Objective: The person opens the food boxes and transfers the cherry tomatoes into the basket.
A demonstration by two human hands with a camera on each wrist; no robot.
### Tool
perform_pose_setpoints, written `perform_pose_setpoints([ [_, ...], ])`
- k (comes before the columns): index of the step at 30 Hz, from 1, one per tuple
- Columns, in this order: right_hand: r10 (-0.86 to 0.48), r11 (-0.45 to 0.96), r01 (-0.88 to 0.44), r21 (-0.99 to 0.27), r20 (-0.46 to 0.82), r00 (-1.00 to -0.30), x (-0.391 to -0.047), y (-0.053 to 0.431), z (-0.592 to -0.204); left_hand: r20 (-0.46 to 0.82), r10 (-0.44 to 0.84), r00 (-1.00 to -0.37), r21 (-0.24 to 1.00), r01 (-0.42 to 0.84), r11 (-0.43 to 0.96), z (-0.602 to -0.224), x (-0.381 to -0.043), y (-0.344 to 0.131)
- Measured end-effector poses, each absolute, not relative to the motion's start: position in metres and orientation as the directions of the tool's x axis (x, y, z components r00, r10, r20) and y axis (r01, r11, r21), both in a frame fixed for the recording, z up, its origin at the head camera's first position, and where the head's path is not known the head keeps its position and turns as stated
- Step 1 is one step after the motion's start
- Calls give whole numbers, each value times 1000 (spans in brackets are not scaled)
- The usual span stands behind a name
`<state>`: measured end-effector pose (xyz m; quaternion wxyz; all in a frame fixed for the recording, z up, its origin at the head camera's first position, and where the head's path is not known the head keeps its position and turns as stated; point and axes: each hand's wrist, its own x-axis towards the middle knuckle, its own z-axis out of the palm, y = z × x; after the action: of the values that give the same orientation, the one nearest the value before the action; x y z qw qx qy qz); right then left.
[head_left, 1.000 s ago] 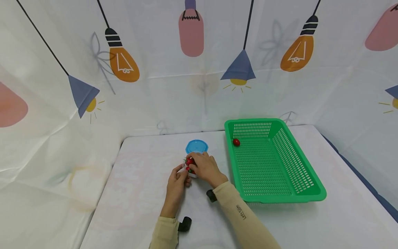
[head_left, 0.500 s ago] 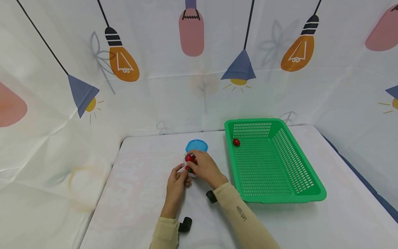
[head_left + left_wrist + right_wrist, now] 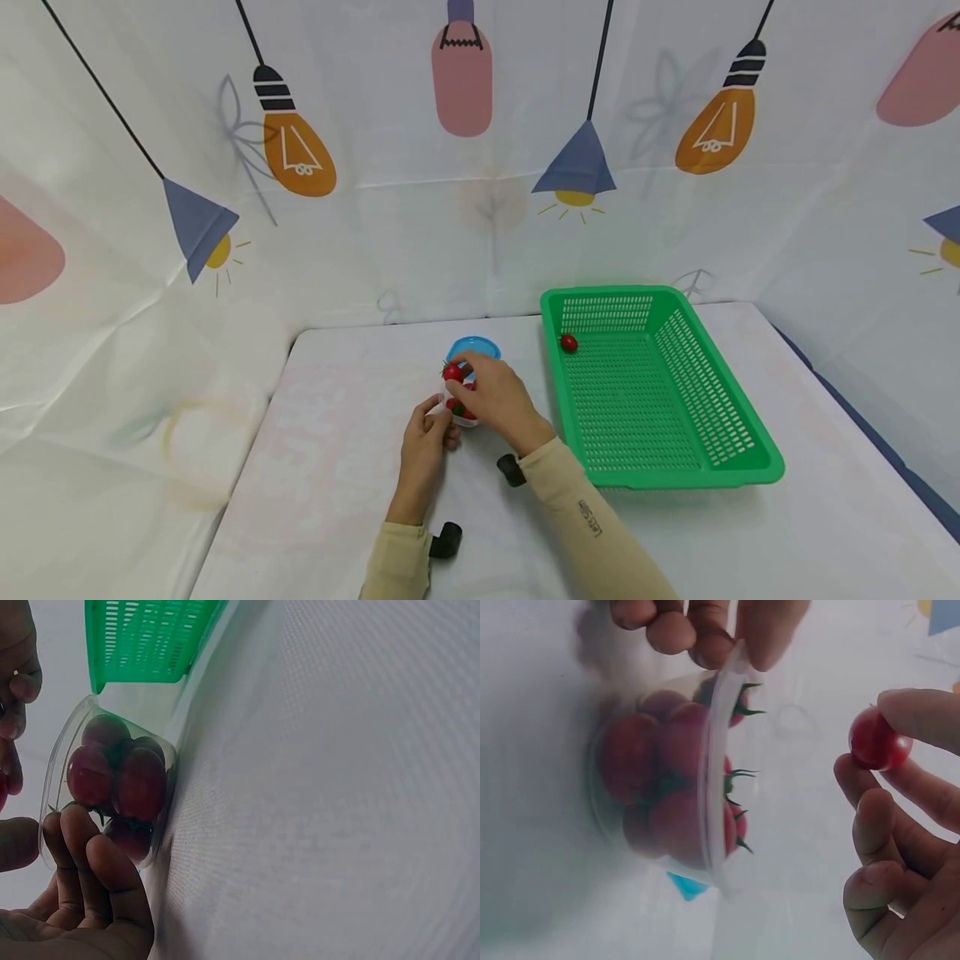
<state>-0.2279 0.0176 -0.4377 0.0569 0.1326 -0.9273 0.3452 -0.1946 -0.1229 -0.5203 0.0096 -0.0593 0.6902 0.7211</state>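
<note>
Nearest, short of the clear tub [image 3: 714, 780], two tan sleeves [image 3: 397, 558] reach in over the white bench [image 3: 330, 467], each with a black wrist camera [image 3: 446, 540]. The left hand [image 3: 426, 446] lies at the tub's near left side, its thumb and fingers pinching the rim. The tub stands upright and holds several red tomatoes [image 3: 630, 754], some with green stalks showing at the rim. Since the left hand has only the edge, a lopsided pull there could tip the tub, and the topmost tomatoes might roll out.

Above the tub, apart from its rim, the right hand [image 3: 498, 400] holds one tomato [image 3: 876, 742], thumb on one side and fingertips on the other. The tomato's skin looks smooth and the contact is small, so a hard squeeze could shoot it out, or a loose one let it drop and roll away from the tub. The hand's lower fingers hang over the tub too, and could catch a stalk and drag a second tomato along.

Just beyond the tub is a blue lid [image 3: 474, 344], partly hidden behind the right hand; a careless knuckle might push it. Right of the tub, and reaching farther back, sits a green basket [image 3: 675, 479], with a lone tomato [image 3: 568, 343] near its tub-side wall, towards the far end. A printed backdrop [image 3: 487, 250] hangs behind everything.
</note>
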Motion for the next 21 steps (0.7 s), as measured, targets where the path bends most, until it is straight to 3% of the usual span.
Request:
perform_pose_setpoints([
  [21,-146,725,-335,-602,341,-929,-221,40,-399,-107,-84,-991,994,-104,-43,-524,-197,-122],
])
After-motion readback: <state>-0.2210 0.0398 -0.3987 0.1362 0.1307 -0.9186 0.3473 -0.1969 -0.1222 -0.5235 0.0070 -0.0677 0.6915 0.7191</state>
